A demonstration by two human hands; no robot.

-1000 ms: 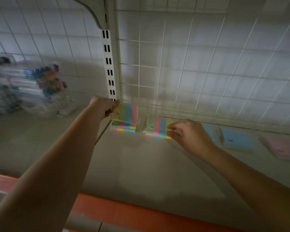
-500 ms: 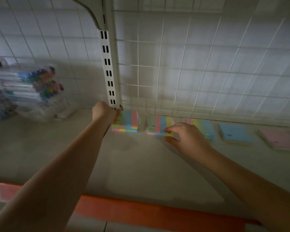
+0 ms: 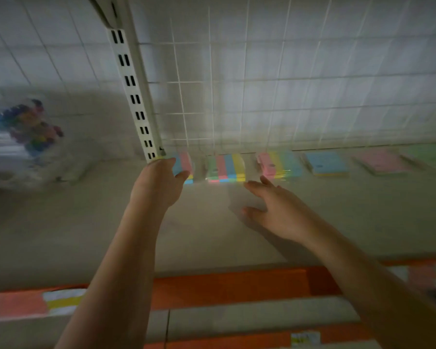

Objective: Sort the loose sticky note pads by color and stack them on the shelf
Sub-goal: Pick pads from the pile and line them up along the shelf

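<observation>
L hand (image 3: pixel 159 182) at striped stack (image 3: pixel 184 165); R hand (image 3: pixel 280 210) open nr shelf (image 3: pixel 212 235) edge.

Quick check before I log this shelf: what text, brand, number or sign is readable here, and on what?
None can be read.
Blue pad: a small dark mark on its cover, too blurred to read.
Yellow tag on the orange strip of the lower shelf edge: dark print, too small and blurred.
Striped pad: a small mark on its wrapper, not legible.
</observation>
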